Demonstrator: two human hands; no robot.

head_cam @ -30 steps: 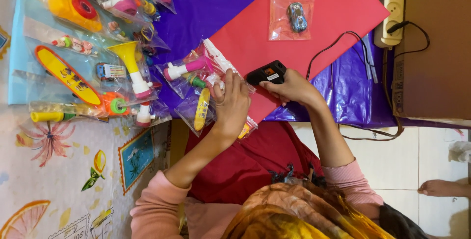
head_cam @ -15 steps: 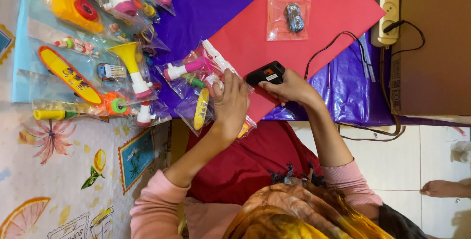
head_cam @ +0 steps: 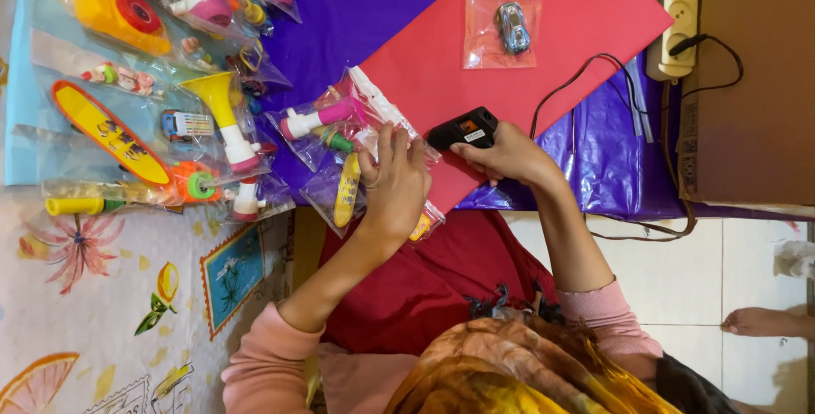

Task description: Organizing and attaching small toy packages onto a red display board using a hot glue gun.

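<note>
My right hand (head_cam: 509, 155) grips a black glue gun (head_cam: 463, 131) with its nozzle lying on the edge of a red sheet (head_cam: 543, 83). My left hand (head_cam: 395, 185) presses down on a clear plastic bag (head_cam: 327, 197) that holds a yellow toy skateboard (head_cam: 346, 189), right beside the glue gun. Another clear bag with a pink toy (head_cam: 318, 117) touches it on the left. The fingertips of both hands are close together at the red sheet's corner.
A small bagged toy car (head_cam: 512, 28) lies on the red sheet. Several bagged plastic toys (head_cam: 170, 125) crowd the left side over a purple sheet (head_cam: 382, 6). A white power strip (head_cam: 675, 15) with a black cable (head_cam: 594, 66) sits at the upper right. A bare foot (head_cam: 760, 322) rests on the tiled floor.
</note>
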